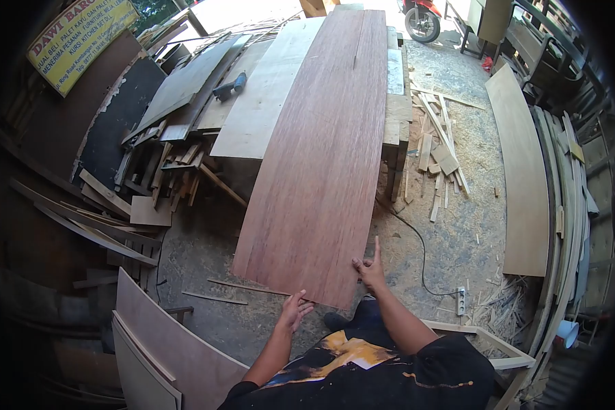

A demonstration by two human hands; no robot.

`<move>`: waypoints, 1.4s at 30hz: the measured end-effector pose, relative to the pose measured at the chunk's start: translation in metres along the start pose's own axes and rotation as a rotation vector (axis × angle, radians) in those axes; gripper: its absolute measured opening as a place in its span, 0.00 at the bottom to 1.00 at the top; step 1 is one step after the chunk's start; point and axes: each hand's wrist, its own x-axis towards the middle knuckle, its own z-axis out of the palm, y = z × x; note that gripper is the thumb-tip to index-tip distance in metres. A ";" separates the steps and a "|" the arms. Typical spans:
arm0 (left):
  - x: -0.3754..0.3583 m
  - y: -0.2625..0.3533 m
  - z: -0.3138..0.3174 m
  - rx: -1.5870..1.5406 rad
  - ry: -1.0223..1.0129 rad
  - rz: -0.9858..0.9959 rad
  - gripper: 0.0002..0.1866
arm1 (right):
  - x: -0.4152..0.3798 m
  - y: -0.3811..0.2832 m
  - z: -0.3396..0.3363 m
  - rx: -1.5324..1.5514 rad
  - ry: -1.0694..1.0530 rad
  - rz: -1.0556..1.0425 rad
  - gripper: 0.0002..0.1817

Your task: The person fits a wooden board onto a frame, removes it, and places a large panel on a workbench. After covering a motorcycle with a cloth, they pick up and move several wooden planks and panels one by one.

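Note:
A long reddish-brown wood panel (314, 171) stretches from the workbench toward me, its near end jutting out past the bench over the floor. At the near edge my left hand (294, 311) has its fingers spread, the tips at the panel's underside or rim. My right hand (370, 270) is at the panel's near right corner side, index finger stretched out and thumb up, touching the side edge. Beneath the reddish panel lies a paler panel (270, 89), to its left on the bench. A dark blue power tool (230, 87) rests on the boards further left.
Scrap wood (445, 157) and sawdust cover the floor at right, with a cable running to a power strip (461, 301). Boards (526, 178) lean at far right. Curved sheets (164, 328) stand at lower left. A wooden frame (499, 345) lies near my right side.

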 end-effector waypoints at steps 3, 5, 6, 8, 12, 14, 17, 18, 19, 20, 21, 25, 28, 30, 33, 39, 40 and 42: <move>0.002 0.001 -0.002 0.014 -0.017 0.003 0.25 | -0.020 0.034 0.020 -0.187 0.137 -0.219 0.43; 0.003 0.002 0.001 0.021 -0.041 0.018 0.24 | -0.007 0.051 0.027 -0.119 0.184 -0.365 0.40; 0.001 0.004 0.002 0.015 -0.037 0.009 0.25 | -0.001 0.055 0.030 -0.048 0.221 -0.514 0.38; 0.001 0.015 0.009 0.022 -0.045 0.014 0.25 | 0.003 0.054 0.026 -0.126 0.223 -0.489 0.38; 0.004 0.026 0.026 0.031 -0.019 0.016 0.27 | 0.004 0.026 0.020 -0.219 0.169 -0.308 0.38; 0.014 0.036 0.034 0.035 -0.033 0.028 0.27 | 0.020 0.015 0.018 -0.155 0.170 -0.304 0.37; 0.036 0.052 0.051 0.045 -0.062 0.035 0.27 | 0.062 0.012 0.012 -0.091 0.184 -0.348 0.37; 0.042 0.060 0.060 0.039 -0.055 0.055 0.27 | 0.074 0.007 0.010 -0.085 0.200 -0.393 0.37; 0.049 0.068 0.069 0.032 -0.049 0.077 0.27 | 0.086 0.001 0.007 -0.088 0.202 -0.397 0.37; 0.057 0.076 0.077 0.029 -0.051 0.078 0.27 | 0.098 -0.008 0.003 -0.081 0.187 -0.381 0.37; 0.066 0.083 0.085 0.046 -0.066 0.087 0.27 | 0.110 -0.017 0.000 -0.073 0.171 -0.366 0.37; 0.096 0.112 0.117 0.080 -0.083 0.118 0.26 | 0.155 -0.048 -0.009 -0.095 0.177 -0.389 0.36; 0.119 0.133 0.138 0.094 -0.076 0.120 0.28 | 0.187 -0.065 -0.016 -0.100 0.171 -0.389 0.36; 0.133 0.146 0.153 0.098 -0.070 0.129 0.30 | 0.212 -0.072 -0.020 -0.113 0.246 -0.459 0.37; 0.155 0.164 0.176 0.105 -0.060 0.146 0.34 | 0.243 -0.088 -0.029 -0.187 0.272 -0.496 0.38; 0.183 0.190 0.202 0.167 -0.033 0.149 0.38 | 0.280 -0.120 -0.038 -0.204 0.267 -0.448 0.39; 0.187 0.192 0.202 0.204 -0.047 0.152 0.37 | 0.285 -0.124 -0.038 -0.205 0.275 -0.461 0.38; 0.184 0.216 0.196 0.564 -0.124 0.027 0.34 | 0.287 -0.129 -0.037 -0.277 0.307 -0.484 0.39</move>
